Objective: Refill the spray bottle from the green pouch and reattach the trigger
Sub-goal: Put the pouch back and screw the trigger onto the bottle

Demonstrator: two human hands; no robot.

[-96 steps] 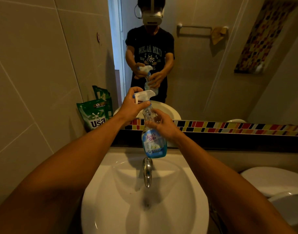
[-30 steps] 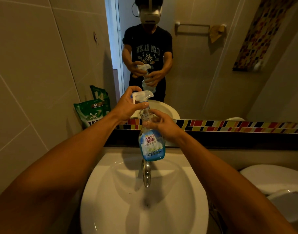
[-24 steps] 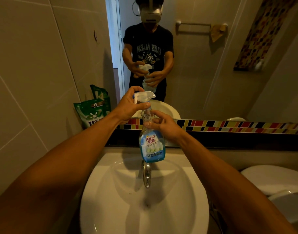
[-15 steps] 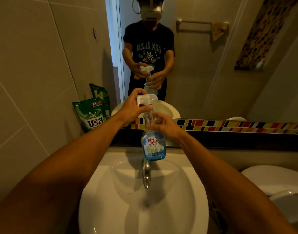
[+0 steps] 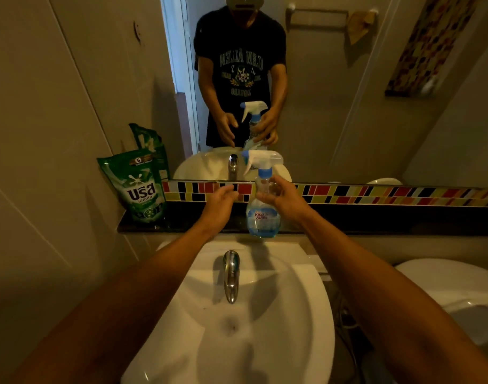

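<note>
Spray bottle (image 5: 262, 214) stands upright behind the faucet (image 5: 230, 275), trigger (image 5: 262, 159) on top; right hand (image 5: 283, 199) is wrapped around its neck; left hand (image 5: 219, 202) hangs open, empty, just left of it; green pouch (image 5: 136, 187) sits farther left, nearer that free hand

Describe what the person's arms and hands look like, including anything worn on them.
Both forearms are bare. The left hand and right hand wear no gloves, and no rings, watch or bands show. The mirror shows short black T-shirt sleeves.
</note>
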